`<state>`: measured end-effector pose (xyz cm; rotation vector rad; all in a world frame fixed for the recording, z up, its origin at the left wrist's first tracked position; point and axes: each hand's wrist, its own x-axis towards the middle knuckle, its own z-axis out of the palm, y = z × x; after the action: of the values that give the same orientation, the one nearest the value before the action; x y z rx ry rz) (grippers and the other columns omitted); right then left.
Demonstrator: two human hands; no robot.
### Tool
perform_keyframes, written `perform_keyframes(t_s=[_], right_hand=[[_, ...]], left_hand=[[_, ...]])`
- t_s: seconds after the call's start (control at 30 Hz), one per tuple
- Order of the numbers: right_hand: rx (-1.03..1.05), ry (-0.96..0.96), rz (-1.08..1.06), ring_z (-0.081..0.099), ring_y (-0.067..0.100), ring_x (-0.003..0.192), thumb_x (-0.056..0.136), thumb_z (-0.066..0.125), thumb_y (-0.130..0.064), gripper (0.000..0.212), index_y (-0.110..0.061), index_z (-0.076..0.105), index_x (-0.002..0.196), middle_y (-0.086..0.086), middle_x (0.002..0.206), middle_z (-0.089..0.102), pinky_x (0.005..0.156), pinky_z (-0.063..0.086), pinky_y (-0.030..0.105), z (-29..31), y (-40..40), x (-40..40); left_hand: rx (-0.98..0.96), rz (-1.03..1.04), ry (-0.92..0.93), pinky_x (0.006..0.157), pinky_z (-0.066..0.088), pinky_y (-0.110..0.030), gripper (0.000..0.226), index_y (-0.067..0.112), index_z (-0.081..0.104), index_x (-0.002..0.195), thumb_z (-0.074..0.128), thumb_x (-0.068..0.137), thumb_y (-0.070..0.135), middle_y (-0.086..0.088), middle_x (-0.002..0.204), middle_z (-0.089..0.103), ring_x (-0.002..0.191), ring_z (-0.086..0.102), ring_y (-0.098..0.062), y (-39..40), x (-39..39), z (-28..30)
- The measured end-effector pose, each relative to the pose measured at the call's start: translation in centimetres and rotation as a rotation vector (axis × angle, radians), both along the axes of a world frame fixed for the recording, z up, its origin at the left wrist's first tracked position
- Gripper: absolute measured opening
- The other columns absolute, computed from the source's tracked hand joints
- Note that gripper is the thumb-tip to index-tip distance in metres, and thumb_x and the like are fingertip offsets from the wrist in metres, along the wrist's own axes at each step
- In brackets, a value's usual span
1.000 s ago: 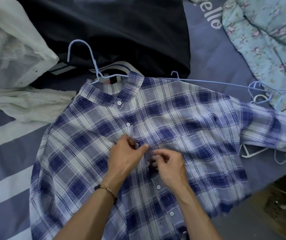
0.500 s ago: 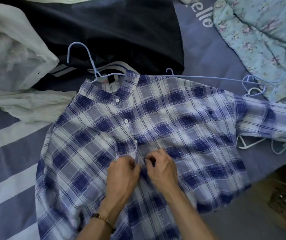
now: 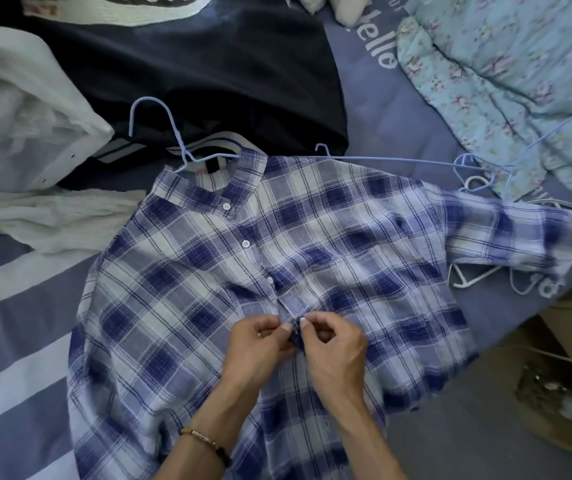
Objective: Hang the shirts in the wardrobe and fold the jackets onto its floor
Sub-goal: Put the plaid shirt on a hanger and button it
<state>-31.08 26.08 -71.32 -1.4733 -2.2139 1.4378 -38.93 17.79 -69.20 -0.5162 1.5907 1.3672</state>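
Note:
A blue and white plaid shirt [image 3: 187, 278] lies front up on the bed, its top three buttons closed. A light blue wire hanger [image 3: 160, 123] sits inside its collar, hook pointing up and left. My left hand [image 3: 260, 351] and my right hand [image 3: 333, 348] meet at the button placket in the middle of the shirt. Each pinches one edge of the placket between thumb and fingertips. The button between them is hidden by my fingers.
A dark navy jacket [image 3: 208, 71] lies behind the shirt. A white garment [image 3: 18, 140] is heaped at the left. A floral blue quilt [image 3: 519, 81] fills the far right, with spare hangers [image 3: 478, 174] beside the shirt's right sleeve. The bed's edge and floor [image 3: 554, 393] are at the lower right.
Both hands have moved down the placket, from the third button to a lower spot. The third button now shows closed above them.

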Motion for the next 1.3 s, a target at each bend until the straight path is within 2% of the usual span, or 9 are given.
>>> perform_keyframes(t_s=[0.2, 0.3, 0.43, 0.6, 0.77, 0.93, 1.03, 1.17, 1.3], right_hand=[[0.035, 0.004, 0.093, 0.063, -0.003, 0.083, 0.085, 0.072, -0.009, 0.014, -0.023, 0.072, 0.083, -0.014, 0.079, 0.067, 0.067, 0.050, 0.011, 0.4, -1.1, 0.3], [0.016, 0.011, 0.108, 0.063, -0.003, 0.082, 0.085, 0.072, -0.006, 0.021, -0.027, 0.070, 0.082, -0.013, 0.080, 0.067, 0.066, 0.049, 0.008, 0.5, -1.0, 0.5], [0.004, 0.019, 0.082, 0.065, -0.001, 0.080, 0.085, 0.072, -0.007, 0.016, -0.024, 0.073, 0.084, -0.012, 0.082, 0.068, 0.068, 0.051, 0.012, 0.3, -0.6, 0.7], [-0.025, -0.008, 0.181, 0.065, 0.003, 0.083, 0.085, 0.069, -0.011, 0.013, -0.022, 0.073, 0.092, -0.014, 0.089, 0.066, 0.073, 0.055, 0.020, 0.0, -0.5, 0.8], [0.156, -0.037, 0.316, 0.061, 0.007, 0.084, 0.087, 0.068, -0.015, 0.005, -0.017, 0.069, 0.092, -0.014, 0.088, 0.061, 0.075, 0.055, 0.029, -0.4, -0.4, 1.0], [0.009, -0.007, 0.246, 0.066, 0.002, 0.082, 0.088, 0.068, -0.010, 0.011, -0.019, 0.073, 0.093, -0.013, 0.087, 0.069, 0.073, 0.054, 0.016, -0.8, 0.2, 1.1], [-0.151, -0.012, 0.110, 0.068, 0.003, 0.078, 0.088, 0.070, -0.012, 0.011, -0.021, 0.072, 0.091, -0.009, 0.082, 0.071, 0.072, 0.057, 0.020, -0.8, 0.5, 1.2], [-0.196, -0.088, 0.043, 0.069, 0.011, 0.073, 0.084, 0.073, -0.015, 0.015, -0.024, 0.063, 0.089, -0.003, 0.081, 0.069, 0.068, 0.060, 0.034, -1.4, 0.2, 1.7], [-0.304, -0.044, 0.116, 0.069, 0.012, 0.070, 0.085, 0.071, -0.008, 0.012, -0.019, 0.069, 0.084, 0.000, 0.076, 0.072, 0.067, 0.059, 0.027, -0.8, -0.4, 3.7]], left_hand=[[0.019, 0.012, -0.018, 0.072, 0.059, -0.029, 0.016, 0.001, 0.069, 0.076, 0.063, 0.091, -0.001, -0.014, 0.073, 0.073, 0.073, 0.074, -0.021, -0.6, -0.1, 0.2], [0.036, -0.023, -0.069, 0.073, 0.061, -0.031, 0.017, -0.001, 0.069, 0.080, 0.060, 0.087, -0.014, -0.017, 0.078, 0.074, 0.074, 0.073, -0.022, -0.8, -0.3, 0.0], [0.049, -0.066, -0.082, 0.072, 0.061, -0.028, 0.015, -0.001, 0.067, 0.087, 0.062, 0.086, -0.015, -0.008, 0.069, 0.072, 0.070, 0.073, -0.018, -0.7, -0.4, -0.5], [-0.008, -0.021, -0.036, 0.076, 0.061, -0.036, 0.007, -0.001, 0.070, 0.080, 0.069, 0.085, -0.007, -0.017, 0.077, 0.074, 0.076, 0.074, -0.026, -0.5, -0.5, -1.3], [-0.046, -0.052, -0.013, 0.065, 0.058, -0.024, 0.003, 0.002, 0.072, 0.082, 0.073, 0.085, 0.000, -0.008, 0.071, 0.072, 0.062, 0.068, -0.012, -0.2, -0.1, -1.6], [-0.096, -0.127, 0.153, 0.061, 0.055, -0.025, 0.010, 0.007, 0.070, 0.076, 0.074, 0.084, 0.004, -0.009, 0.068, 0.071, 0.063, 0.067, -0.016, -0.1, 0.2, -2.1], [-0.085, -0.180, 0.220, 0.058, 0.052, -0.022, 0.012, 0.008, 0.069, 0.076, 0.071, 0.087, 0.004, -0.003, 0.065, 0.068, 0.060, 0.064, -0.012, 0.0, 0.4, -2.4], [-0.091, -0.147, 0.249, 0.056, 0.052, -0.019, 0.009, 0.007, 0.068, 0.081, 0.067, 0.090, 0.004, -0.004, 0.070, 0.066, 0.058, 0.062, -0.009, 0.3, 0.7, -2.8], [-0.131, -0.274, 0.333, 0.057, 0.051, -0.024, 0.015, 0.017, 0.060, 0.090, 0.071, 0.089, 0.027, -0.004, 0.076, 0.065, 0.061, 0.061, -0.010, 0.0, 1.7, -3.3]])
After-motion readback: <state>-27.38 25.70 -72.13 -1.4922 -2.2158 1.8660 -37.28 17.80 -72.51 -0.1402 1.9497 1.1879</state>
